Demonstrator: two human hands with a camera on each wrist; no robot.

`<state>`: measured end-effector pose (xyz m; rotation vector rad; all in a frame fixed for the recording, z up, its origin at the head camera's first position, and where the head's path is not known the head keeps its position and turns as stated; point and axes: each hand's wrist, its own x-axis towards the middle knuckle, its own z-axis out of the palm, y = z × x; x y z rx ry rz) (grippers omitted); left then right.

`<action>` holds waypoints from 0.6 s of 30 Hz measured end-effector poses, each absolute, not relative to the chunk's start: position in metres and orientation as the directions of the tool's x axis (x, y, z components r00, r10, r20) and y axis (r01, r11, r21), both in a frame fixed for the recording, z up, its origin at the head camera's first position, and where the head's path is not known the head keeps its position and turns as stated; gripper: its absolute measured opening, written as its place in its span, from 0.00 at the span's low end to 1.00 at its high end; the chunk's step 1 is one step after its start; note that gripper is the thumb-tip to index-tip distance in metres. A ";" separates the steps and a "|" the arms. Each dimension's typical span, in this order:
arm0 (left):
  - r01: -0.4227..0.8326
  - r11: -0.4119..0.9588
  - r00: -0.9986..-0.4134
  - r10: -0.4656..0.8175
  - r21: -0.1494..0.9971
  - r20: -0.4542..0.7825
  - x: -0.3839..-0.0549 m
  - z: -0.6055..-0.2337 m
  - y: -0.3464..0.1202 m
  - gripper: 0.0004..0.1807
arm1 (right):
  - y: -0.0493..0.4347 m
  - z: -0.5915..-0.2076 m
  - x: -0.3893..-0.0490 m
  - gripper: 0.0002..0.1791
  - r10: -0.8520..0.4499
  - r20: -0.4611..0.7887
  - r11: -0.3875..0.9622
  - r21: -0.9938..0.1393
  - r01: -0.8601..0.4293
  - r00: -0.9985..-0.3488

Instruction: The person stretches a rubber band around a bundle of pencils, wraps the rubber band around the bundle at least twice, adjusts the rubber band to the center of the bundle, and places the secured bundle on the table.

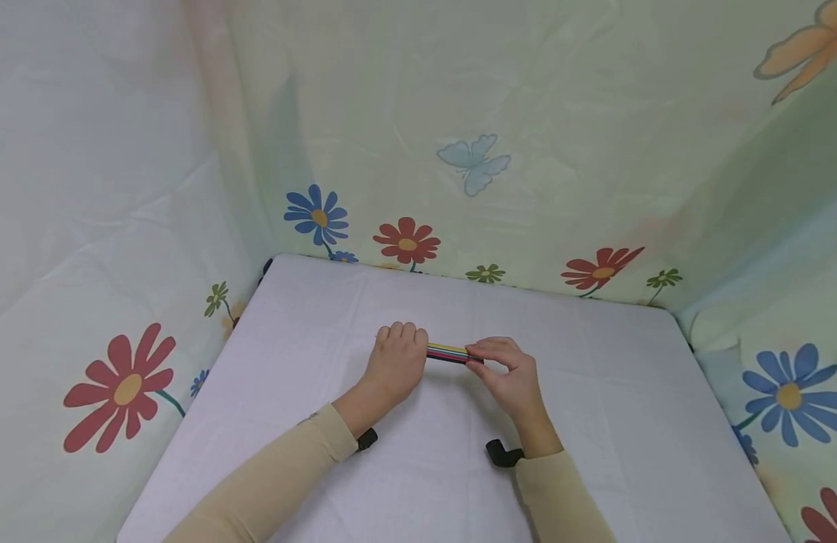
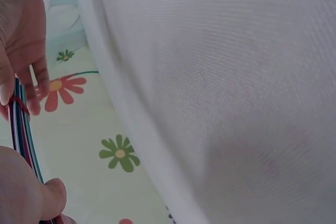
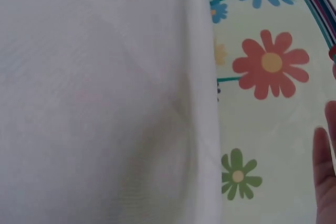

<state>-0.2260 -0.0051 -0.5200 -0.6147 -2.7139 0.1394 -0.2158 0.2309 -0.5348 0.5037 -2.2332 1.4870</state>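
A bundle of thin coloured pencils (image 1: pixel 447 352) is held level above the white table, yellow, blue, red and dark ones side by side. My left hand (image 1: pixel 398 362) grips its left part with curled fingers, hiding that end. At the right end, thumb and fingertips of my right hand (image 1: pixel 510 375) pinch the bundle. A thin red band (image 2: pixel 21 104) circles the pencils by the right fingers in the left wrist view. The right wrist view catches the bundle (image 3: pixel 317 9) at the upper right, with part of the right hand (image 3: pixel 326 166) below it.
A white cloth covers the table (image 1: pixel 608 392). Curtains (image 1: pixel 364 98) printed with flowers and butterflies stand at its back and sides. Black wrist-camera mounts (image 1: pixel 504 454) show beneath both wrists.
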 end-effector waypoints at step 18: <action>0.403 0.895 -0.835 0.445 -0.190 0.323 -0.225 -0.520 -0.005 0.08 | 0.223 -0.534 -0.218 0.23 -0.299 0.784 0.536 -0.334 -0.776 -0.544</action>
